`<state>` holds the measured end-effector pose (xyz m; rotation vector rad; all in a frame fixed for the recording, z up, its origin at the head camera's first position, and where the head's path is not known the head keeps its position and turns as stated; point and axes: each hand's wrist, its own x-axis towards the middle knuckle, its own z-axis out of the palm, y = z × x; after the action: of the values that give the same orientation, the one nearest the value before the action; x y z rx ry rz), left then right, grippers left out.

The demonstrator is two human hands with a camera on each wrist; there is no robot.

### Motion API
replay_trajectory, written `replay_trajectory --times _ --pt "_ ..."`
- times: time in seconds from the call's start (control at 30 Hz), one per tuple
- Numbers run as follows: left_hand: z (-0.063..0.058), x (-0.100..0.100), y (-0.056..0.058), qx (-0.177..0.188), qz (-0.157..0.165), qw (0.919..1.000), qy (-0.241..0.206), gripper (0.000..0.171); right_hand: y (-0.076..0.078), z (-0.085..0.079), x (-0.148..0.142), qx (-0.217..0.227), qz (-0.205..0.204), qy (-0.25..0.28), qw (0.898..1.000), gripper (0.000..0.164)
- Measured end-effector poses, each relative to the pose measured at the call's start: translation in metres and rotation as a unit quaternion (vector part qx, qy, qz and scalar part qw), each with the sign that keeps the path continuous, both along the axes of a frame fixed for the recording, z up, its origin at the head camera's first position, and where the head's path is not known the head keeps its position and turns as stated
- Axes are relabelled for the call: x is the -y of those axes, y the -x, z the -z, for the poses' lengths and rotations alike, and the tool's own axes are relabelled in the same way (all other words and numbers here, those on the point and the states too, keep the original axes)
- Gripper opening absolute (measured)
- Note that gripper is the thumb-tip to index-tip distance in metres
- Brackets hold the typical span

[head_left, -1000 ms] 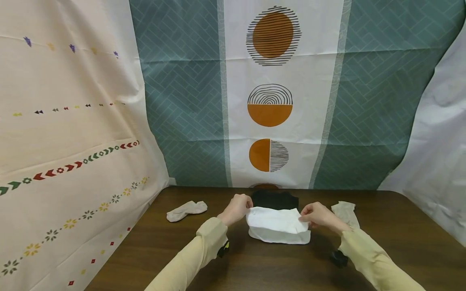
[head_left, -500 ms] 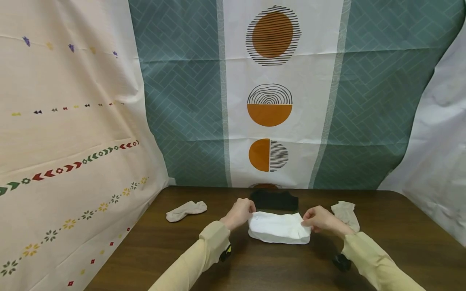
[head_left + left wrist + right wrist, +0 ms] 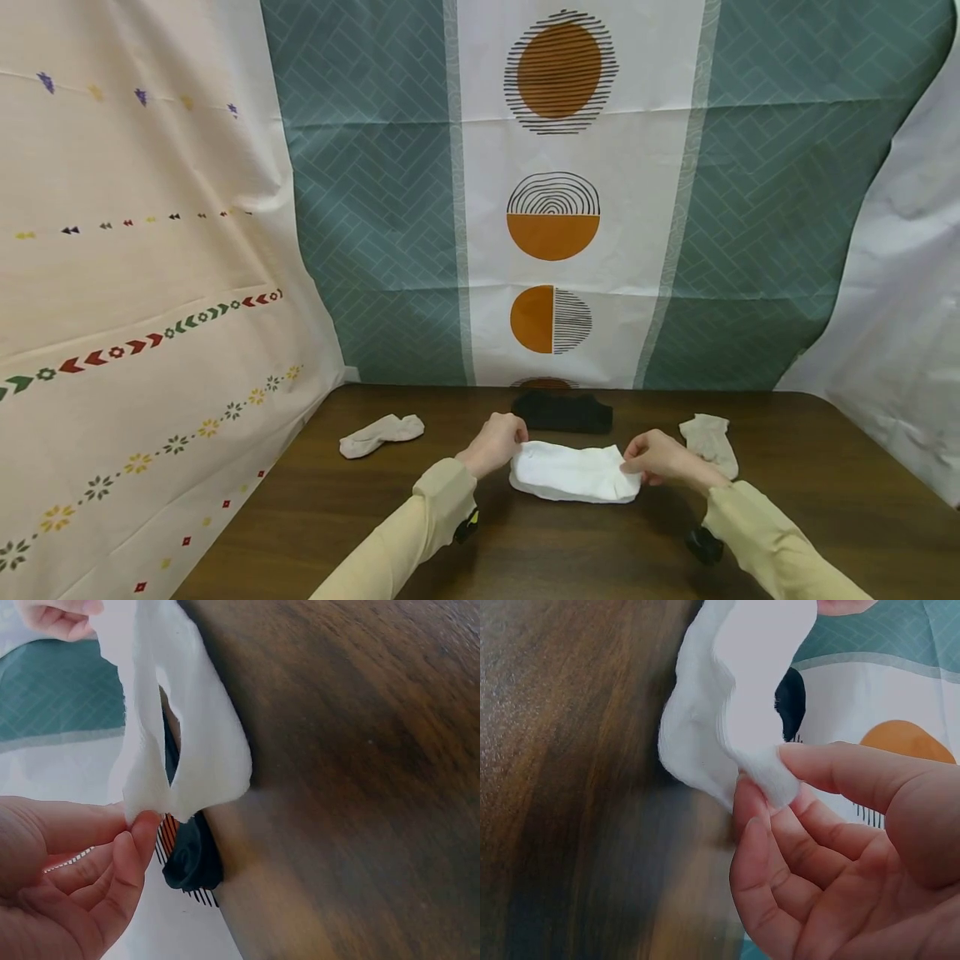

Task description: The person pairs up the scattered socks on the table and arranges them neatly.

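A white sock (image 3: 566, 467) is stretched sideways between both hands in the head view, lying over a second white layer that looks like a matching sock (image 3: 221, 742). The left hand (image 3: 495, 442) pinches the upper sock's left end between thumb and fingertips. At the other end, the right hand (image 3: 663, 458) pinches a corner, with the thumb on top and fingers curled beneath, as the right wrist view shows. A narrow gap opens between the two layers in the left wrist view. The lower layer lies close over the brown table (image 3: 555, 550).
A black sock (image 3: 562, 412) lies just behind the white ones. One beige sock (image 3: 381, 435) is at the far left, another (image 3: 708, 442) beyond the right hand. Patterned cloth (image 3: 555, 333) hangs at the table's back edge, and more cloth on both sides.
Both hands have lowered slightly toward the person, bringing the upper white sock down over the lower layer, which now shows less. The other socks have stayed put.
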<state>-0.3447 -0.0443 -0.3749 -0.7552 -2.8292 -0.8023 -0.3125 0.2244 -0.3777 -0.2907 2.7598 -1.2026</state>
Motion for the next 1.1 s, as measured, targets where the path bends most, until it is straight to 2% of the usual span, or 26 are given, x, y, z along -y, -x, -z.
replay_trajectory --times 0.17,0.5,0.8,1.1 --pt "0.0024 0.0002 0.0019 -0.006 0.002 0.9999 0.010 0.009 0.0012 0.0009 0.0015 0.004 0.005 -0.007 1.000 0.009" --pt "0.0048 -0.0003 0.0000 0.012 0.000 0.9999 0.002 0.010 0.0006 0.0011 0.0036 0.004 0.008 -0.023 1.000 0.010" --pt "0.0060 0.0000 0.0006 0.006 -0.001 0.9999 0.012 0.010 0.0026 0.0042 0.0042 -0.010 0.023 -0.039 0.999 0.011" --pt "0.0056 0.0003 -0.0018 -0.004 -0.020 0.9990 0.039 0.007 0.0025 0.0003 0.0064 -0.056 0.034 -0.043 0.997 0.010"
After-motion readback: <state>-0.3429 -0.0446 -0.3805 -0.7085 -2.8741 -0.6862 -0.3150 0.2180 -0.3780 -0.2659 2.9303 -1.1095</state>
